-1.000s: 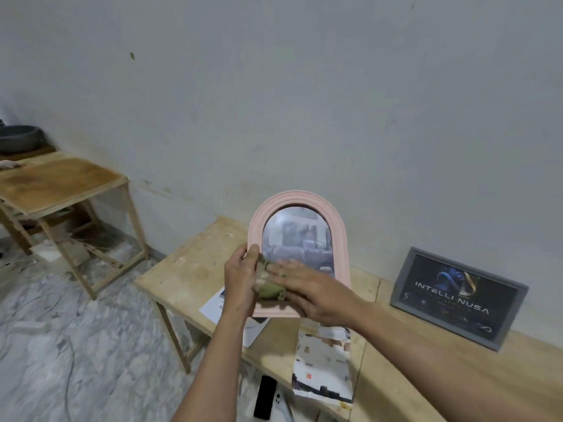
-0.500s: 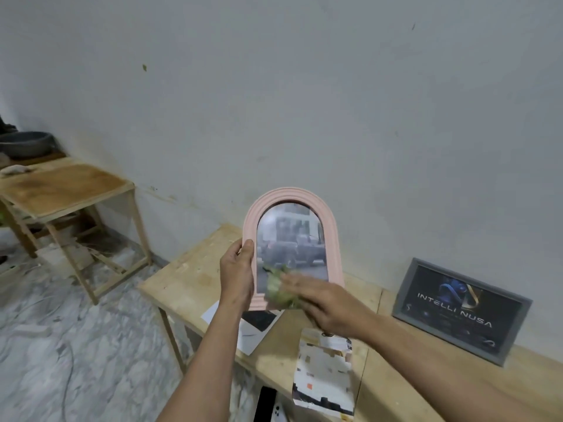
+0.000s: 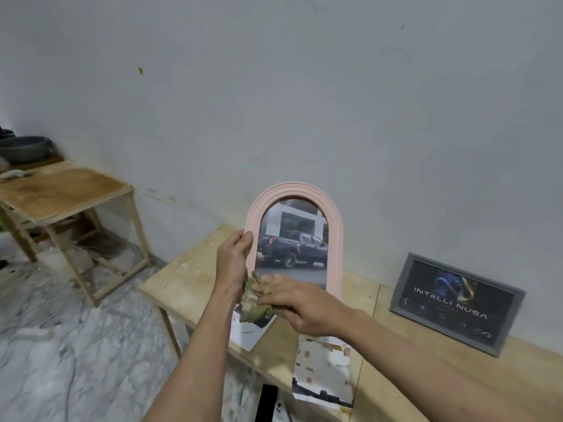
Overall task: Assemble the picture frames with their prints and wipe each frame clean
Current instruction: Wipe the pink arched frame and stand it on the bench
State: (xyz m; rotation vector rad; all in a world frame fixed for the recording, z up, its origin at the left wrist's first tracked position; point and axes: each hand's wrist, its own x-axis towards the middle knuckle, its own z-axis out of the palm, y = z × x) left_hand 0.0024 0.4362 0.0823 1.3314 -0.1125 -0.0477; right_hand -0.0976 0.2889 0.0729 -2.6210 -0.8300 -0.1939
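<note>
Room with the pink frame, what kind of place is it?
Probably a plain home workshop: bare wooden tables, a rough white wall and a marble-pattern floor. A finished grey frame leans on the wall, and loose prints lie about.

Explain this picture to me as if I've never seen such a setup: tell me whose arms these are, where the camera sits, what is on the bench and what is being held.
No machine is here: the two bare arms belong to a person, and the one wide-angle camera sits on that person's head, looking forward and down.

The left hand grips the left edge of a pink arched frame, held upright above a wooden bench. Its print shows a dark pickup truck before a building. The right hand presses a greenish cloth against the lower part of the frame, wiping it.

On the bench lie two loose printed sheets, both partly over the front edge. A grey frame reading INTELLI NUSA leans against the wall. At the left stands a smaller wooden table.
</note>
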